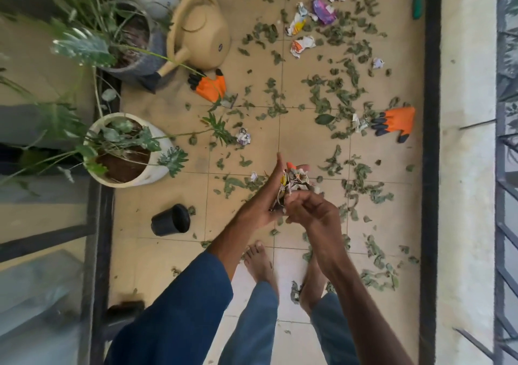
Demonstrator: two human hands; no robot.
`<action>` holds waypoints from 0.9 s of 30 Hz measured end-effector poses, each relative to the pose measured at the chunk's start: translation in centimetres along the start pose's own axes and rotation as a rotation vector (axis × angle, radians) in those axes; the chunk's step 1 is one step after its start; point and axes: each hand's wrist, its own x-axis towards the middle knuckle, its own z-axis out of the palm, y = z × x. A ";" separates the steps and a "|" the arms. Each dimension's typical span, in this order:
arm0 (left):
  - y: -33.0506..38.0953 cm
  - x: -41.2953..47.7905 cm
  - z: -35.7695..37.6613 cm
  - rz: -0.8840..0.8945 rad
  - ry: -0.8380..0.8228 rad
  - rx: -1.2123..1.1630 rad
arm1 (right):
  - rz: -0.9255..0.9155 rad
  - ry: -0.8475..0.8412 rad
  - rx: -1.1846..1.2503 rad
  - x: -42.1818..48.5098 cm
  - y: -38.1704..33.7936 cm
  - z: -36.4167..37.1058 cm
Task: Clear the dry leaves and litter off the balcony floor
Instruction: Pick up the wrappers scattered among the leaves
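1. Looking down through the head camera, I see the left hand (pixel 262 199) and the right hand (pixel 311 210) meeting above the tiled balcony floor (pixel 168 261).
2. The left hand cups a bundle of leaves and litter (pixel 294 181), with its fingers curled under the bundle and its thumb sticking straight out.
3. The right hand's fingers are curled and pinch the near edge of that bundle.
4. Dry leaves (pixel 336 89) lie scattered over most of the floor, thickest toward the right and the far end.
5. A purple wrapper (pixel 323 11) and a white-and-orange wrapper (pixel 301 46) lie crumpled among the leaves at the far end.
6. The nearer orange glove (pixel 210 87) lies just beside the tan watering can (pixel 196 28), and the second orange glove (pixel 395 122) lies near the right edge.
7. A black pot (pixel 171 220) lies on its side near the white planter (pixel 126 151) at the left.
8. Bare feet (pixel 259 261) stand on the tiles beneath my view of the hands.
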 end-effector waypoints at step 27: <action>0.2 -7.6 -10.3 0.219 0.437 -0.188 | 0.233 0.099 -0.407 8.0 -0.6 2.9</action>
